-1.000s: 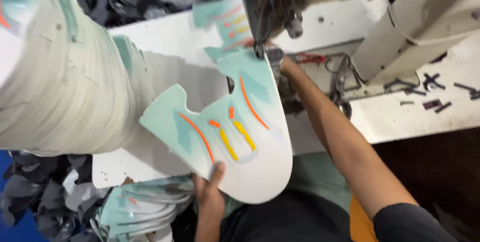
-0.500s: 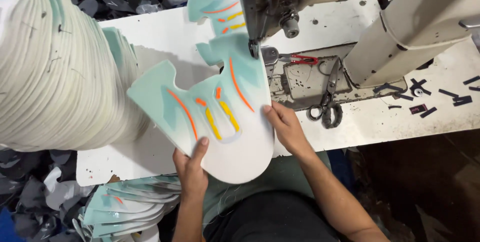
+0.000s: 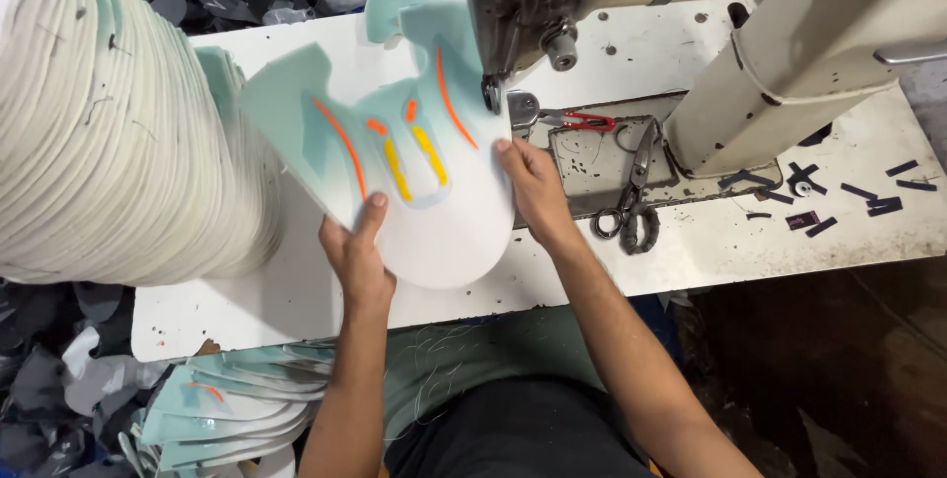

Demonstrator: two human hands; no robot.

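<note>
A flat shoe-upper piece, white and mint green with orange and yellow stripes, lies on the white sewing table under the sewing machine head. My left hand grips its near left edge, thumb on top. My right hand presses flat on its right edge, just below the needle. The piece's upper right part sits at the needle.
A tall stack of white and mint pieces fills the left. More such pieces lie heaped at the lower left. Scissors and red-handled snips rest by the machine base. Small dark scraps dot the table's right.
The piece has shifted up and right toward the needle. My right hand came back from the needle area onto the piece's right edge; my left hand slid along its near edge.
</note>
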